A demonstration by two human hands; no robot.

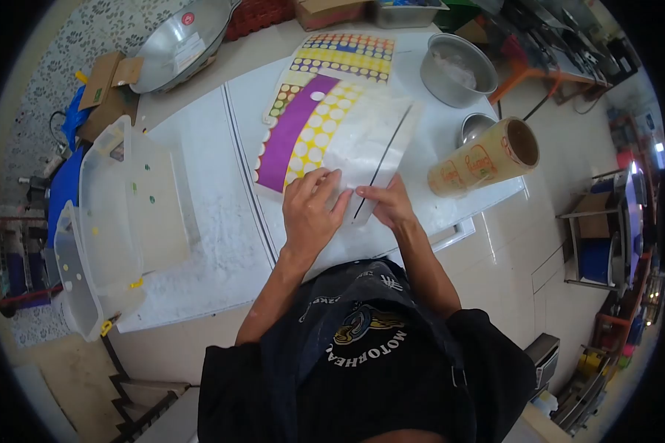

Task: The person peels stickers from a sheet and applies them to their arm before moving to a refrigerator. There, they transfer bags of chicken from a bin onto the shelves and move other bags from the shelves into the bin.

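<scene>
A large sheet (pixel 355 140) with a purple band, rows of white and yellow dots and a plain whitish part with a black line lies over the white table. My left hand (pixel 312 207) rests on its near edge, fingers bent and spread, seemingly pressing on the surface. At the sheet's near right edge, my right hand (pixel 389 201) pinches it, thumb on top and fingers beneath. Under its far side lie other dotted sheets (pixel 347 55), in orange, blue and yellow. Right of the sheet, a thick tape roll (pixel 469 168) with red print lies on its side.
Translucent plastic bins (pixel 111 199) stand on the left, with a yellow-handled tool (pixel 109 325) by them. A metal pot (pixel 458 70) and small bowl (pixel 474 127) are at the back right. A large metal pan (pixel 181 44) and cardboard box (pixel 100 96) sit back left.
</scene>
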